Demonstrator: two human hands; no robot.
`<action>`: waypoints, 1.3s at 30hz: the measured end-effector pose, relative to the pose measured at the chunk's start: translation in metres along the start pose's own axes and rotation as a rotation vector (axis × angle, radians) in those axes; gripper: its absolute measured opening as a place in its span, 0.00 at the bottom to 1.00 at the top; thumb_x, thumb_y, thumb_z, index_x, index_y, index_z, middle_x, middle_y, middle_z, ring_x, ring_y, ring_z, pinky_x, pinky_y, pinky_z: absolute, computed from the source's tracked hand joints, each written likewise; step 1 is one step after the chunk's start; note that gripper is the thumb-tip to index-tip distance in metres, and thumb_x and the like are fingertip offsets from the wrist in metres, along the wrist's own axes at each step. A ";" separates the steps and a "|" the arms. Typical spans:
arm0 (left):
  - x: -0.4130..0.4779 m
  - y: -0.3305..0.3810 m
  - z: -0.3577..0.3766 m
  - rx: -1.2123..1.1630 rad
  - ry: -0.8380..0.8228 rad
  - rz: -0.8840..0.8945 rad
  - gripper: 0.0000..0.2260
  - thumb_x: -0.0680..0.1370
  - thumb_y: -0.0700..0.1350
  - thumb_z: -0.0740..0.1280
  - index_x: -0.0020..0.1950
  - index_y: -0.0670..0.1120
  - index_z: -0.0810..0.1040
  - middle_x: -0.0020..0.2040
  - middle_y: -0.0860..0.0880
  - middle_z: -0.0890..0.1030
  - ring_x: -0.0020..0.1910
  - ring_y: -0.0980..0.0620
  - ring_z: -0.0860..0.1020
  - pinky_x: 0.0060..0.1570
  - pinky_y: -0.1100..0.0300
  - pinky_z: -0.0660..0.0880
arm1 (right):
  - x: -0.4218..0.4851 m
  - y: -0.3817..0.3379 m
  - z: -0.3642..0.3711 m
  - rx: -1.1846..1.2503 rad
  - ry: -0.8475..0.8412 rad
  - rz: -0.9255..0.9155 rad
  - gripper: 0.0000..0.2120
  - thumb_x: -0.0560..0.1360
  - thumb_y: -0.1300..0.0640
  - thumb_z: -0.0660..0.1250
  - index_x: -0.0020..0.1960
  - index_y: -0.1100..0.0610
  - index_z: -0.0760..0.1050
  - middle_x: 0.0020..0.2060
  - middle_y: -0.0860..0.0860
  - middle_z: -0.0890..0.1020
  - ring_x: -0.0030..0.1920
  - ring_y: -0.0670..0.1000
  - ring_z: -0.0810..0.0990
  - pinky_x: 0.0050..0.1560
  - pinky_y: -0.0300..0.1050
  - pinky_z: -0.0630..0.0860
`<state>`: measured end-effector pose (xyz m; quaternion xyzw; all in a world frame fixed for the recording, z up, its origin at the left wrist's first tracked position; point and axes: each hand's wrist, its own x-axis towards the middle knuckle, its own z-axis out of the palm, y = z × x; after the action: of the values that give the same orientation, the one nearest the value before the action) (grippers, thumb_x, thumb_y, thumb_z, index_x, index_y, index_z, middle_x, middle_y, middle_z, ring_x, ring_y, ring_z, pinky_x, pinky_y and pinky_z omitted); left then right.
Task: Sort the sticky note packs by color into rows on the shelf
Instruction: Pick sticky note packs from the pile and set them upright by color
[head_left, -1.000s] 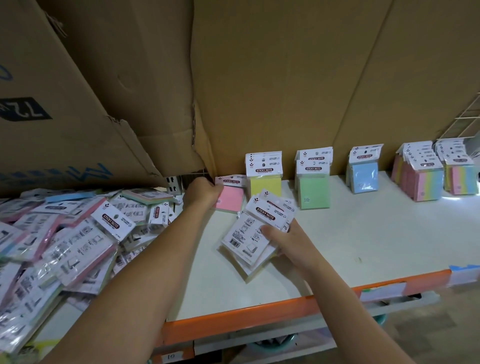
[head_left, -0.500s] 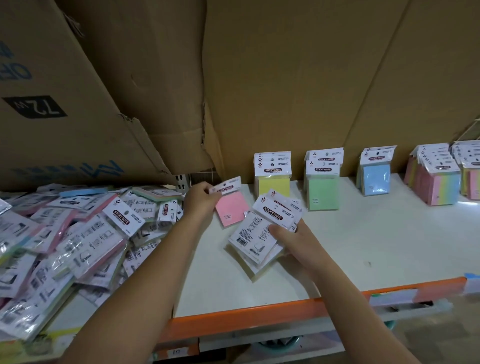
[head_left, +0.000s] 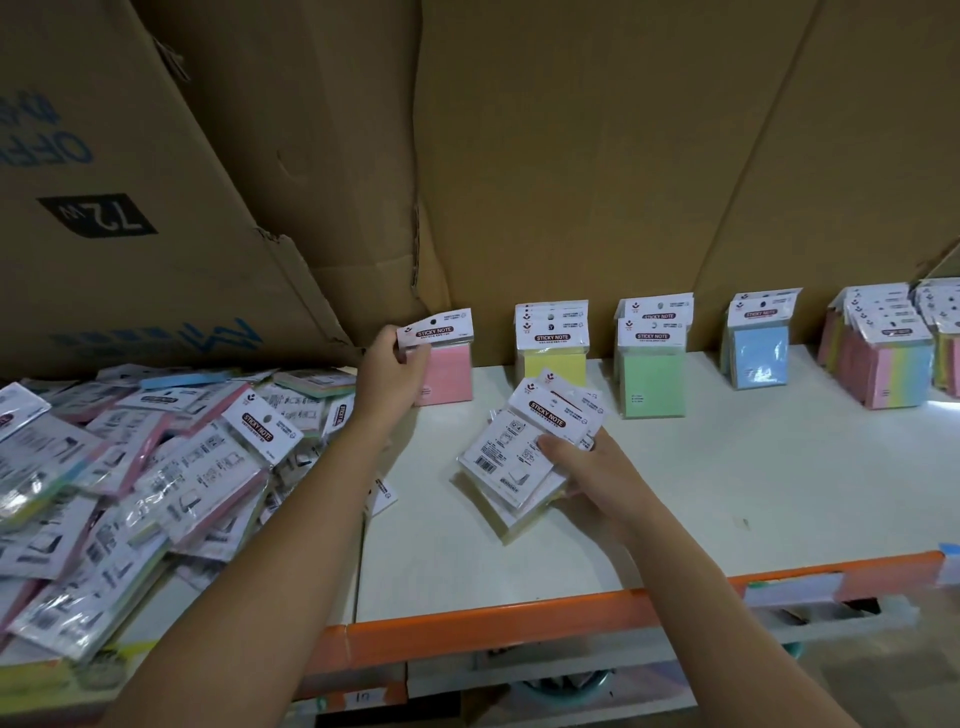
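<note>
Far left on the shelf (head_left: 727, 483): loose pile of packs (head_left: 156, 467), mixed colours, lying flat at all angles under a tilted cardboard box (head_left: 130, 218). Left hand (head_left: 387, 374) comes next. Its fingers and thumb are curled round the header card of a pink pack (head_left: 449, 371), which is upright at the back wall, lower edge at shelf level, just left of the yellow row (head_left: 553, 358). Right hand (head_left: 587, 467) is mid-shelf, nearer the orange front edge (head_left: 519, 621), thumb on top and fingers under a fanned stack of packs (head_left: 519, 457). Printed backs face up, colours mostly hidden — a yellowish edge shows at the bottom. Further right along the back wall, upright and spaced apart: green row (head_left: 652, 376), blue row (head_left: 761, 361), then rainbow-striped packs (head_left: 888, 369) at the right edge.
</note>
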<state>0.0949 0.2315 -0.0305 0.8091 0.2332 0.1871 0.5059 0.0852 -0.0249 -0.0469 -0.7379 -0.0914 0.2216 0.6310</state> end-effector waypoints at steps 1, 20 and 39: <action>-0.002 -0.003 0.001 -0.009 -0.020 -0.012 0.07 0.78 0.42 0.65 0.53 0.52 0.73 0.44 0.58 0.77 0.42 0.60 0.76 0.26 0.69 0.71 | 0.000 0.000 0.000 -0.002 0.001 -0.006 0.15 0.72 0.48 0.68 0.57 0.52 0.78 0.46 0.47 0.87 0.45 0.47 0.87 0.34 0.35 0.78; -0.033 0.008 0.005 0.033 0.072 -0.136 0.19 0.78 0.42 0.68 0.67 0.41 0.69 0.63 0.43 0.76 0.59 0.43 0.77 0.54 0.53 0.74 | -0.002 0.002 -0.001 0.000 0.001 0.000 0.11 0.78 0.55 0.68 0.60 0.53 0.77 0.49 0.49 0.87 0.50 0.50 0.86 0.51 0.53 0.82; -0.188 -0.003 -0.028 -0.024 -0.466 0.158 0.38 0.65 0.62 0.73 0.70 0.71 0.55 0.60 0.62 0.64 0.59 0.64 0.72 0.51 0.72 0.73 | -0.083 -0.018 0.052 0.218 0.010 -0.003 0.26 0.69 0.39 0.71 0.62 0.49 0.74 0.55 0.53 0.85 0.55 0.56 0.84 0.50 0.55 0.81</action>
<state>-0.0753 0.1468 -0.0337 0.8402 0.0442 0.0373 0.5392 -0.0089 -0.0099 -0.0170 -0.6656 -0.0649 0.2255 0.7084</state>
